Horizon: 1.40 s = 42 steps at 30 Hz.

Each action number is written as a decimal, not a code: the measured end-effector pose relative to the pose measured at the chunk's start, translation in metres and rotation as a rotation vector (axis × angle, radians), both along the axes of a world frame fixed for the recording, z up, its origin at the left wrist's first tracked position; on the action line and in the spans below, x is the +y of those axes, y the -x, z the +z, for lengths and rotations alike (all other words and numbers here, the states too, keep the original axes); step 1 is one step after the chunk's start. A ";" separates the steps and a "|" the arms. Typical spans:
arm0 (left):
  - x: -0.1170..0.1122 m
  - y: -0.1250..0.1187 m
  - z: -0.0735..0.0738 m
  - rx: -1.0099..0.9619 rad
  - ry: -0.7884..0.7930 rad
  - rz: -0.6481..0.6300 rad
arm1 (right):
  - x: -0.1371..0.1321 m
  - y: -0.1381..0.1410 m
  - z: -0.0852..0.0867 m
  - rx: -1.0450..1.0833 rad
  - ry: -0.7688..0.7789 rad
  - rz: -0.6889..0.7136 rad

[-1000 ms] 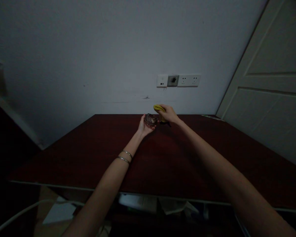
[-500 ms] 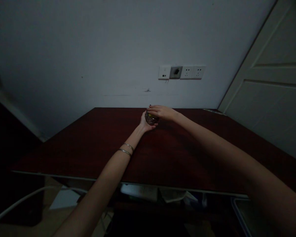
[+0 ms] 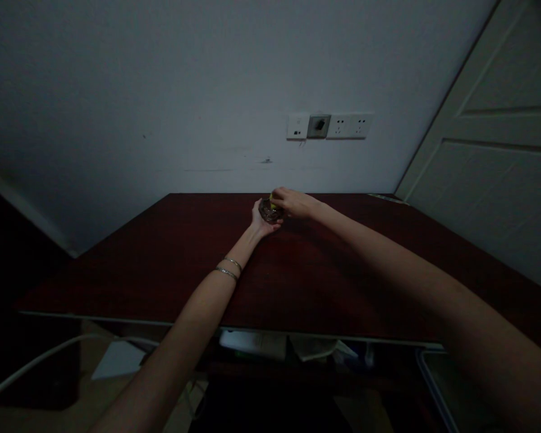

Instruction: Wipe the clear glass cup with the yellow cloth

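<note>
My left hand (image 3: pixel 262 226) is wrapped from below and the left around a small, round, dark brown, shiny thing (image 3: pixel 270 213) that looks like glass. It is held over the far part of the desk, and its exact kind is too small and dim to tell. My right hand (image 3: pixel 294 202) reaches in from the right, its fingers bent together on a small yellow piece (image 3: pixel 273 202) at the top of the round thing. What the yellow piece is made of cannot be seen. Two silvery bangles (image 3: pixel 228 269) circle my left forearm.
The dark red desk (image 3: pixel 130 264) runs up to a pale wall (image 3: pixel 117 90) with sockets (image 3: pixel 329 126). A white panelled door (image 3: pixel 491 162) stands at the right. Beneath the desktop, papers (image 3: pixel 315 347) lie on a shelf, and a white cable (image 3: pixel 40 367) curves at lower left.
My right fingers have gone from lying stretched over the round thing to bending in on the yellow piece. The view has shifted slightly, and my left hand keeps its hold.
</note>
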State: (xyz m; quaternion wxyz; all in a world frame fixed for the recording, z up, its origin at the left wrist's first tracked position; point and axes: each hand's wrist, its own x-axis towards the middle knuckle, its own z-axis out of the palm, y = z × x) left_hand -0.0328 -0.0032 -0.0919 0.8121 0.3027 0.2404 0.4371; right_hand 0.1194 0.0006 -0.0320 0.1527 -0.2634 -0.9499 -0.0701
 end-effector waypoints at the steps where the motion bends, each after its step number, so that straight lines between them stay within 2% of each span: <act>1: 0.000 0.000 0.000 -0.001 0.011 0.020 | -0.002 0.001 0.001 -0.007 0.001 -0.035; 8: 0.000 -0.001 -0.001 -0.044 0.063 0.196 | -0.014 0.020 0.006 0.101 0.118 -0.184; 12: 0.003 -0.008 -0.002 -0.092 0.062 0.295 | -0.018 0.034 0.007 0.237 0.215 -0.230; 15: 0.005 -0.015 -0.002 -0.136 0.044 0.323 | -0.020 0.037 0.008 0.372 0.285 -0.239; 18: 0.005 -0.019 -0.001 -0.141 0.027 0.292 | -0.020 0.030 0.014 0.491 0.335 -0.250; 22: 0.000 -0.017 0.000 -0.098 0.022 0.176 | -0.016 0.012 0.032 0.580 0.345 -0.296; 25: -0.005 -0.014 0.001 -0.064 0.029 0.052 | -0.013 0.000 0.045 0.655 0.259 -0.317; 27: -0.008 -0.012 0.003 -0.048 0.033 -0.024 | -0.013 -0.003 0.047 0.689 0.174 -0.252; 29: -0.012 -0.010 0.004 -0.039 0.033 -0.086 | -0.012 -0.004 0.043 0.616 0.123 -0.111; 32: -0.015 -0.010 0.008 -0.020 -0.002 -0.192 | -0.011 -0.004 0.031 0.308 0.115 0.038; 35: -0.017 -0.010 0.011 -0.023 -0.060 -0.231 | -0.010 -0.006 0.019 0.143 0.083 0.007; 42: -0.014 -0.012 0.014 -0.106 0.057 -0.046 | -0.017 -0.012 0.014 0.137 0.009 -0.092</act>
